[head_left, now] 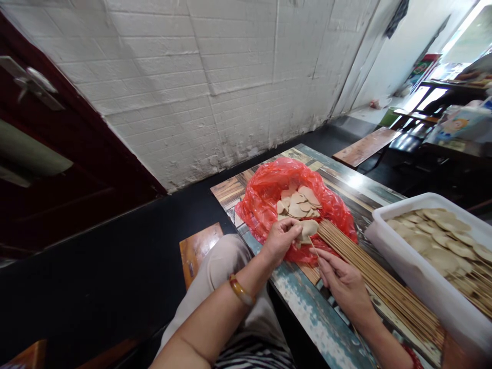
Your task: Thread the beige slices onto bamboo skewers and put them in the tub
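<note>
Between thumb and fingers, my left hand [283, 237] pinches a pale, flat oval food slice [308, 229]. My right hand [342, 279] grips a thin wooden skewer [313, 247], its upper end at the lower edge of that slice; whether it has pierced the slice I cannot tell. Just beyond my hands lies an open red plastic bag [261, 192], with a heap of similar slices [302, 202] inside. A long bundle of wooden skewers [380, 274] runs from the bag's edge toward the near right, past my right hand.
A white plastic tub [400, 205] on the right holds many slices, with skewers at its near end. The patterned table [295, 292] stands near a white wall [238, 77]. A stool [200, 248] is by my knee; a bench [367, 146] stands beyond the table. Another person's arm [476, 69] shows far right.
</note>
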A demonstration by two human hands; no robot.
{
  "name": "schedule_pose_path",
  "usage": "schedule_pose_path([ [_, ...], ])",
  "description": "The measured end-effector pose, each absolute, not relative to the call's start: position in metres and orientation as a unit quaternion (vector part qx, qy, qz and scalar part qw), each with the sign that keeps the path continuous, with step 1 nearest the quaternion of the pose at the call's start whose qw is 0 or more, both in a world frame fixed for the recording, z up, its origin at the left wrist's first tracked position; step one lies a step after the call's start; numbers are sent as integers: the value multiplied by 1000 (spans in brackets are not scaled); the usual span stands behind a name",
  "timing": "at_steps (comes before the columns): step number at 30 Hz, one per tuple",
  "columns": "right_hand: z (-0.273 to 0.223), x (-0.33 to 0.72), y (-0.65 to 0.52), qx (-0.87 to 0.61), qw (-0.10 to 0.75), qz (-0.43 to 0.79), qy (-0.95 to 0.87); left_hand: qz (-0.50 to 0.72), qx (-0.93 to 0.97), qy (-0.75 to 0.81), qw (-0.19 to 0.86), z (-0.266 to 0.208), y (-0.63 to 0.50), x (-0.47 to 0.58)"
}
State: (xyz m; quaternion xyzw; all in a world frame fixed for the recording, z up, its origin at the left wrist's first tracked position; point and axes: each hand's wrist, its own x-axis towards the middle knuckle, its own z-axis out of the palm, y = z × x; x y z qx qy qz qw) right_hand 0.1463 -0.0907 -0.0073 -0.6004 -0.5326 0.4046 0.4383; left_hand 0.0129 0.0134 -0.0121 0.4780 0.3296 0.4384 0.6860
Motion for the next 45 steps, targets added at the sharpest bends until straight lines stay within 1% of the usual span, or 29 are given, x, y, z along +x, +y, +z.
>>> schedule_pose_path([
  [7,-1,144,-90,-611,430,398,-532,448,491,353,658,-10,12,13],
  [14,0,144,-90,-616,424,400,-530,457,566,395,560,-1,12,13],
  [17,-1,144,-90,-617,425,407,-523,451,574,398,556,3,10,14],
  [23,0,143,-88,-608,443,423,-506,430,558,393,591,-2,10,15],
  [26,3,140,-88,-598,456,448,-484,428,521,371,639,-5,11,15],
  [30,7,138,-89,-589,456,495,-447,448,415,315,727,-2,13,14],
  [34,4,138,-90,-583,456,512,-435,414,364,265,791,2,12,12],
  [39,0,138,-88,-579,456,514,-439,401,355,257,804,1,10,13],
  [42,-1,139,-88,-580,439,505,-464,424,330,263,801,0,11,14],
  [45,-4,140,-90,-595,413,460,-514,464,305,280,783,-1,13,16],
])
